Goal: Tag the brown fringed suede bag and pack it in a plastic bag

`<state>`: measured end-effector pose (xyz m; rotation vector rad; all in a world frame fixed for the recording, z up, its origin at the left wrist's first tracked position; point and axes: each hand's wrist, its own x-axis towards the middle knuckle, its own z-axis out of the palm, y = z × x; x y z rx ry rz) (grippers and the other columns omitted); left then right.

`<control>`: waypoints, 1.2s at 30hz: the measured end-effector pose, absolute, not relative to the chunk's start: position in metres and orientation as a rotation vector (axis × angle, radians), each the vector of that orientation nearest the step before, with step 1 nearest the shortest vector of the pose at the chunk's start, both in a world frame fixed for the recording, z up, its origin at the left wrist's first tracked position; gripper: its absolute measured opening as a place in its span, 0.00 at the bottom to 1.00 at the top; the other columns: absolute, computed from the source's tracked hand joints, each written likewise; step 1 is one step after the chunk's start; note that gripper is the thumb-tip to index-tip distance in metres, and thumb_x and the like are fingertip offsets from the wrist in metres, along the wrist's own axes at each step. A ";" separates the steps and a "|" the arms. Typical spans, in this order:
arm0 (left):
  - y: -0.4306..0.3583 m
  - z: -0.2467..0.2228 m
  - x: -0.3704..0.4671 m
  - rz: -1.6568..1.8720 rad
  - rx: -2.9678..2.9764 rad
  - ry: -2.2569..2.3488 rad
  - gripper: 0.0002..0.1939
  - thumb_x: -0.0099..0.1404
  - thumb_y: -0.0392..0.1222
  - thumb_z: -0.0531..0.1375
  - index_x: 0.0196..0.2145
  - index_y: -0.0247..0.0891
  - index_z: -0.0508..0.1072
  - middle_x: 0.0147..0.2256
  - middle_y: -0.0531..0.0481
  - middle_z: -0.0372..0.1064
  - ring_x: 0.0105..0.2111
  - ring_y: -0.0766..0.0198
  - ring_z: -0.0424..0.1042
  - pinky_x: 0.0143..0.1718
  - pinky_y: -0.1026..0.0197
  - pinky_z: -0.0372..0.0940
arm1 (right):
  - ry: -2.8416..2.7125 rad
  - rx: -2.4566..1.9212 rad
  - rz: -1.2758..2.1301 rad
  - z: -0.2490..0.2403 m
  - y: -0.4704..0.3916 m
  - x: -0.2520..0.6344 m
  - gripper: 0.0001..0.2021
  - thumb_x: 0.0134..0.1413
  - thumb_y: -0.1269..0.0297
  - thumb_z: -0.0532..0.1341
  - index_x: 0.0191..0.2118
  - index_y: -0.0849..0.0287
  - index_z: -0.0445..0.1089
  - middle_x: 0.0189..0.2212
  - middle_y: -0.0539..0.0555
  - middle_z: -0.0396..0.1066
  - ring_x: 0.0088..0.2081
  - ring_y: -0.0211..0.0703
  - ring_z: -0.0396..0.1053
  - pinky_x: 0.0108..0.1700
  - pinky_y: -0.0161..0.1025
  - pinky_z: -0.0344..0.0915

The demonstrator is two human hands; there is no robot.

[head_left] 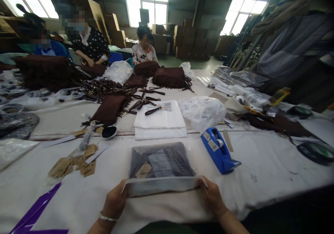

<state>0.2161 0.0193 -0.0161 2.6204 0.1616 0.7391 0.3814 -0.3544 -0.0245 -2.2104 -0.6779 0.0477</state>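
A clear plastic bag with a flat dark item inside lies in front of me on the table, and a tan tag shows at its lower left. Its near edge is raised as a pale folded flap. My left hand pinches the flap's left end, and a white bracelet sits on that wrist. At the flap's right end my right hand grips it between thumb and fingers. Just right of the bag stands a blue tape dispenser. Behind the bag is a stack of white plastic bags.
Tan paper tags and a round black-topped tin lie to the left. Brown fringed bags and straps cover the table's middle. A crumpled clear bag rests behind the dispenser. Several co-workers are across the table.
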 end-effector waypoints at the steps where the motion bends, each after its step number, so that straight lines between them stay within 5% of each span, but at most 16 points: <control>1: 0.014 -0.018 0.215 0.769 2.644 0.222 0.15 0.71 0.44 0.46 0.42 0.38 0.70 0.26 0.49 0.74 0.24 0.62 0.75 0.25 0.65 0.69 | -0.589 -2.253 -0.008 -0.027 -0.349 0.376 0.18 0.65 0.57 0.46 0.37 0.58 0.71 0.29 0.55 0.74 0.31 0.45 0.73 0.35 0.39 0.69; 9: 0.024 -0.002 0.220 0.537 2.980 0.359 0.22 0.72 0.42 0.37 0.41 0.37 0.70 0.29 0.47 0.72 0.19 0.65 0.68 0.17 0.65 0.59 | -0.520 -2.606 -0.036 -0.020 -0.324 0.366 0.18 0.65 0.55 0.44 0.38 0.55 0.68 0.24 0.53 0.73 0.27 0.47 0.72 0.28 0.37 0.58; 13: 0.023 0.033 0.241 0.713 2.883 0.364 0.16 0.70 0.47 0.49 0.46 0.35 0.67 0.33 0.46 0.70 0.33 0.57 0.71 0.39 0.55 0.68 | -0.524 -2.684 -0.050 -0.018 -0.325 0.368 0.18 0.65 0.56 0.44 0.39 0.56 0.69 0.24 0.54 0.73 0.26 0.46 0.72 0.27 0.38 0.55; 16: -0.003 0.051 0.266 0.783 2.826 0.105 0.16 0.68 0.45 0.54 0.50 0.37 0.66 0.45 0.42 0.68 0.51 0.51 0.64 0.55 0.46 0.59 | -0.530 -2.682 -0.028 -0.019 -0.326 0.367 0.17 0.65 0.57 0.44 0.40 0.56 0.68 0.25 0.54 0.74 0.28 0.46 0.72 0.27 0.37 0.54; 22: -0.043 0.025 0.297 0.504 2.728 -0.076 0.05 0.65 0.41 0.57 0.31 0.39 0.68 0.42 0.45 0.67 0.49 0.52 0.63 0.49 0.49 0.61 | -0.424 -2.614 -0.013 -0.016 -0.323 0.369 0.18 0.64 0.53 0.45 0.31 0.55 0.65 0.23 0.52 0.70 0.26 0.45 0.70 0.28 0.37 0.53; 28: -0.030 0.000 0.302 0.633 2.671 -0.155 0.09 0.65 0.47 0.57 0.31 0.39 0.68 0.42 0.45 0.66 0.47 0.52 0.64 0.48 0.50 0.59 | -0.066 -2.233 -0.018 0.001 -0.368 0.391 0.14 0.58 0.51 0.54 0.32 0.55 0.67 0.22 0.48 0.68 0.25 0.41 0.68 0.31 0.37 0.61; 34: -0.024 -0.010 0.310 0.760 2.655 -0.236 0.15 0.64 0.54 0.55 0.30 0.40 0.69 0.41 0.45 0.67 0.44 0.52 0.66 0.47 0.52 0.59 | 0.245 -1.979 -0.472 0.022 -0.434 0.431 0.27 0.52 0.48 0.60 0.54 0.57 0.60 0.48 0.58 0.66 0.48 0.48 0.66 0.45 0.42 0.67; 36: -0.023 -0.011 0.310 0.777 2.663 -0.252 0.15 0.64 0.54 0.55 0.30 0.40 0.69 0.40 0.45 0.68 0.44 0.52 0.66 0.46 0.52 0.60 | 0.149 -1.980 -0.452 0.022 -0.432 0.440 0.28 0.49 0.48 0.61 0.54 0.57 0.61 0.50 0.59 0.64 0.49 0.49 0.65 0.45 0.44 0.67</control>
